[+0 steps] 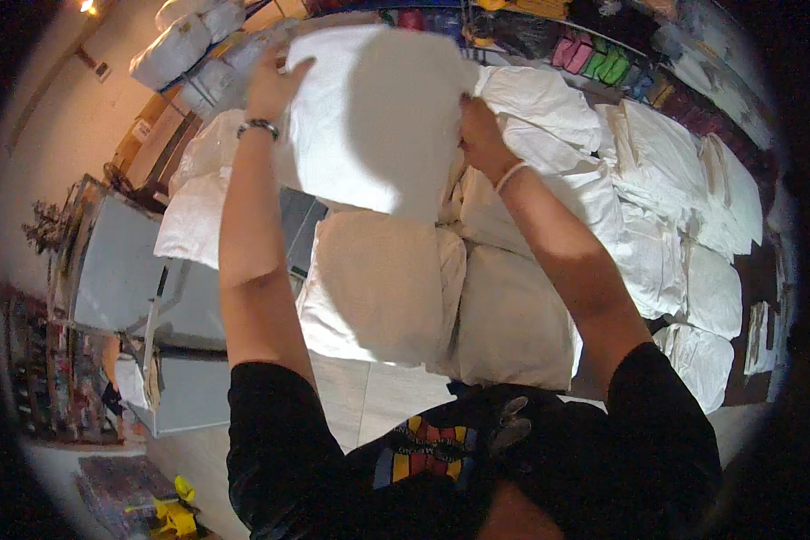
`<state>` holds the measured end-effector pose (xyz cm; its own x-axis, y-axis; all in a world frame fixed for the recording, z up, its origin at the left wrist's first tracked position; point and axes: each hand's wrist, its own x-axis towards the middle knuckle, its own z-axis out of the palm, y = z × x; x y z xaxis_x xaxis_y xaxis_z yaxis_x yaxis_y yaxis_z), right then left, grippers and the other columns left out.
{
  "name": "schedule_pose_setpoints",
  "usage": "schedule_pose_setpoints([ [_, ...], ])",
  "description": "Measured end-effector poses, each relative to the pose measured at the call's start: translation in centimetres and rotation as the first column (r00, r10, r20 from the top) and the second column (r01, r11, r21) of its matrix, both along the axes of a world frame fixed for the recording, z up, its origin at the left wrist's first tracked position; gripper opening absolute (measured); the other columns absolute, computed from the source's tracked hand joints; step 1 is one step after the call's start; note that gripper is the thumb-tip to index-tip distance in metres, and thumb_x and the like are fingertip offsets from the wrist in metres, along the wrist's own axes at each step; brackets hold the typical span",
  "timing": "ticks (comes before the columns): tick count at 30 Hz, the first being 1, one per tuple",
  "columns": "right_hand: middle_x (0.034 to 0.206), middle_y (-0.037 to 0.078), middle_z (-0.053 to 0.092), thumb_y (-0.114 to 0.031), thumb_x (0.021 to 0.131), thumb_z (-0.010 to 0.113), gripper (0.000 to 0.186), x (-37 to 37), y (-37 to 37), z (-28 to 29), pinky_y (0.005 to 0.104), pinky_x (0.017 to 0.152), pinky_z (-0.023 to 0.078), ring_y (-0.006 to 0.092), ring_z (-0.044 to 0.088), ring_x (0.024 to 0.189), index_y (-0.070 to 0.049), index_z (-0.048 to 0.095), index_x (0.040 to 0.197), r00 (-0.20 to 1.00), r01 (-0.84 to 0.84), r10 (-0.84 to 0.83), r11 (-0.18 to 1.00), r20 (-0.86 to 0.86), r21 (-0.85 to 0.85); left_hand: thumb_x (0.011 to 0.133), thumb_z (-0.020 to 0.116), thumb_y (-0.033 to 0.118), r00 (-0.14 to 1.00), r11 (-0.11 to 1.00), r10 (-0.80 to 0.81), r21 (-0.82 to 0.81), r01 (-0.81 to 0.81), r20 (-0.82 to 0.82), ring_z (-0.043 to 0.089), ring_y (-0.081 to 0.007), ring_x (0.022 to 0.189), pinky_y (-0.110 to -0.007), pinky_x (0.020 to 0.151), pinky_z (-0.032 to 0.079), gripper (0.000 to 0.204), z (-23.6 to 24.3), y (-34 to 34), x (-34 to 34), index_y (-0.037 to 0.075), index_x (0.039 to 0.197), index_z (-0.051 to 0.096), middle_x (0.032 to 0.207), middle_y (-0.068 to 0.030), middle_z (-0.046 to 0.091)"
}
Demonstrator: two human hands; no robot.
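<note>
I hold a flat, white fabric bundle (pixel 378 117) raised at the top centre, part in bright light and part in shadow. My left hand (pixel 274 90) grips its upper left side, with some fingers hidden. My right hand (pixel 481 135) is closed on its right edge. Below it, two similar bundles (pixel 373 288) lie side by side, beige in the shade. Several more white bundles (pixel 657 162) are piled to the right, and others (pixel 193 216) sit behind my left forearm.
Grey panels (pixel 117 261) stand at the left, with a brown carton (pixel 148 135) behind. Shelving with pink and green items (pixel 594 58) runs along the back. Light floor tiles (pixel 360 387) show below the bundles. Yellow objects (pixel 171 517) lie at the lower left.
</note>
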<state>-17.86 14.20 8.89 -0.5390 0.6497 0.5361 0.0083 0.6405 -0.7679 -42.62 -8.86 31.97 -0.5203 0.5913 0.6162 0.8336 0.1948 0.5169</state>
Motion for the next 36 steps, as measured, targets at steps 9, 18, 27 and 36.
schedule_pose_setpoints([
  [9, 0.132, 0.006, 0.062, -0.025, 0.103, 0.055, 0.038, 8.6, -14.4, 1.5, 0.0356, 0.096, 0.048, 0.0224, 0.061, 0.112, -0.011, 0.055, 0.139, 0.876, -0.476, 0.482, 0.86, -0.016, -0.182, 0.074, 0.052, 0.089, 0.954, 0.651, -0.124, -0.748, -0.13, -0.274, 0.011, -0.0483, 0.151, -0.084, 0.103, 0.015, 0.1, -21.0, 4.1, 11.0, 0.039, 0.157, 0.027, 0.168, -0.0044, 0.014],
  [18, 0.158, 0.025, 0.028, -0.036, 0.097, 0.058, 0.052, 19.9, -29.5, -1.4, 0.0486, 0.102, 0.049, 0.0439, 0.035, 0.143, -0.017, 0.049, 0.145, 0.832, -0.431, 0.211, 0.828, 0.513, 0.36, 0.082, 0.057, 0.076, 0.902, 0.688, -0.192, -0.708, -0.158, -0.387, 0.02, -0.0484, 0.149, -0.082, 0.101, 0.022, 0.089, -25.1, 4.7, 9.9, 0.04, 0.158, 0.026, 0.167, -0.0072, 0.018],
  [27, 0.127, 0.01, 0.064, -0.027, 0.093, 0.069, 0.028, 25.2, -29.3, -1.3, 0.042, 0.089, 0.053, 0.0311, 0.063, 0.112, -0.015, 0.066, 0.118, 0.583, -0.659, 0.632, 0.736, 0.51, -0.158, 0.086, 0.065, 0.058, 0.908, 0.495, -0.401, -0.863, 0.101, -0.123, 0.016, -0.0474, 0.15, -0.079, 0.108, 0.012, 0.077, -20.4, -11.8, 23.7, 0.034, 0.154, 0.038, 0.166, -0.0065, 0.022],
  [36, 0.123, 0.011, 0.064, -0.02, 0.09, 0.069, 0.034, 46.8, -15.8, -6.1, 0.0407, 0.095, 0.052, 0.0321, 0.061, 0.114, -0.013, 0.064, 0.122, 0.58, 0.665, -0.688, 0.709, 0.436, 0.236, 0.091, 0.059, 0.059, 0.964, 0.607, -0.076, -0.779, -0.158, -0.254, 0.023, -0.0456, 0.149, -0.076, 0.111, 0.01, 0.072, -21.4, -14.8, 27.6, 0.029, 0.154, 0.04, 0.163, -0.0073, 0.03],
])
